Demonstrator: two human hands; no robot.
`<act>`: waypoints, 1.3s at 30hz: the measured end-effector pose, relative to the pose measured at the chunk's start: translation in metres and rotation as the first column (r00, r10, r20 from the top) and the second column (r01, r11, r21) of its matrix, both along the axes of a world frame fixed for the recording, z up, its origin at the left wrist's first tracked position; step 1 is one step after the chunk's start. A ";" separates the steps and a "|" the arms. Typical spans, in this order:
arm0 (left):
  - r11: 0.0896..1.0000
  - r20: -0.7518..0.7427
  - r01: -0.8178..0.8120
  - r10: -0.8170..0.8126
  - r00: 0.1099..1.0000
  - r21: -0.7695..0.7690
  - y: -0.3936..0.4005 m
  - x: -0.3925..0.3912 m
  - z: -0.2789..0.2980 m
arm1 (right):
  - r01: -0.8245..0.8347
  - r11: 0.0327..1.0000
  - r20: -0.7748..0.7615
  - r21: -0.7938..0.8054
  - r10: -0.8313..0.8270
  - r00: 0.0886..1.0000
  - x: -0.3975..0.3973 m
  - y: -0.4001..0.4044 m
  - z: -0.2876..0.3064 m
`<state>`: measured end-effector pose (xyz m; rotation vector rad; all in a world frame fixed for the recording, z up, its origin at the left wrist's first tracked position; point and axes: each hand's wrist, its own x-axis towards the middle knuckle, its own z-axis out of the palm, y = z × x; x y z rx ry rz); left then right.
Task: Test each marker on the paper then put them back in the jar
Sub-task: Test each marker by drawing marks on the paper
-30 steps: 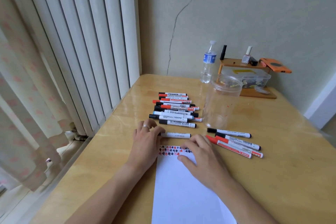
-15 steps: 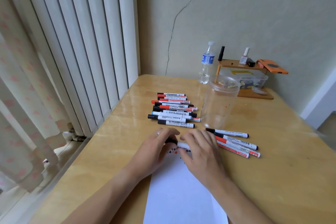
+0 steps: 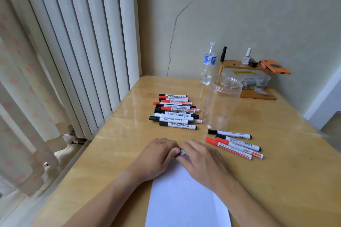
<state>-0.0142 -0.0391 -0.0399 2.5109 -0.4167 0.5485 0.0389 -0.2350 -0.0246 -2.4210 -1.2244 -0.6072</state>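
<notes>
Marker (image 3: pixel 183 152) held between both hands above the top edge of the paper (image 3: pixel 186 199).

The marker is gripped by the curled fingers (image 3: pixel 175 151) of the left hand (image 3: pixel 158 155) at one end and by the curled fingers (image 3: pixel 186 146) of the right hand (image 3: pixel 201 160) at the other, so that only a short white stretch of barrel is seen between them; whether the cap is on cannot be told. Beyond the fingers a row of markers (image 3: pixel 175 111) is laid side by side on the bench (image 3: pixel 276 180). To the right of the fingers four more markers (image 3: pixel 234 143) are laid in a loose fan. The clear jar (image 3: pixel 222 103) is stood upright beyond those four and just right of the row, open at the top.
</notes>
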 end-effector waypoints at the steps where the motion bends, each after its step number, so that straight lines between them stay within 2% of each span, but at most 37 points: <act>1: 1.000 0.013 0.000 0.000 1.000 -0.001 -0.001 0.000 -0.001 | 0.007 1.000 -0.023 -0.023 -0.008 1.000 -0.001 0.000 0.001; 4: 0.999 0.059 0.009 -0.007 0.998 -0.040 -0.001 0.001 0.000 | 0.027 0.994 -0.095 -0.111 -0.038 0.995 0.002 0.000 0.003; 6: 0.997 0.085 -0.016 0.022 0.996 -0.073 0.000 0.001 0.003 | 0.039 0.996 -0.083 -0.084 -0.046 0.996 0.004 -0.004 0.004; 9: 0.980 0.129 -0.157 0.173 0.976 -0.124 0.008 0.002 0.006 | 0.108 0.994 -0.061 0.003 -0.107 0.992 0.007 -0.011 0.004; 12: 0.946 0.072 -0.290 0.302 0.951 -0.143 0.014 0.006 0.001 | 0.153 0.988 -0.163 -0.002 -0.151 0.975 0.009 -0.015 0.004; 15: 0.933 -0.025 -0.356 0.355 0.934 -0.058 0.011 0.011 -0.005 | 0.209 0.977 -0.195 -0.035 -0.212 0.958 0.010 -0.012 0.005; 18: 0.918 -0.057 -0.397 0.396 0.917 -0.006 0.009 0.013 -0.006 | 0.200 0.980 -0.247 -0.023 -0.199 0.948 0.009 -0.008 0.007; 20: 0.924 -0.069 -0.383 0.380 0.922 -0.026 0.010 0.011 -0.004 | 0.179 0.984 -0.292 0.021 -0.165 0.942 0.008 -0.007 0.009; 23: 0.950 -0.058 -0.311 0.310 0.949 -0.019 0.011 0.006 0.003 | 0.154 0.986 -0.279 0.063 -0.131 0.951 0.008 -0.009 0.009; 29: 0.949 0.058 -0.234 0.227 0.972 0.210 0.009 0.004 0.011 | 0.115 0.988 -0.305 0.107 -0.077 0.949 0.010 -0.012 0.006; 34: 0.929 -0.052 -0.163 0.190 0.980 0.332 0.008 0.004 0.009 | 0.088 0.977 -0.334 0.195 -0.018 0.943 0.013 -0.014 0.002; 39: 0.957 -0.148 -0.068 0.113 0.982 0.280 0.019 -0.011 0.004 | 0.084 0.939 -0.386 0.335 0.055 0.921 0.018 -0.016 0.003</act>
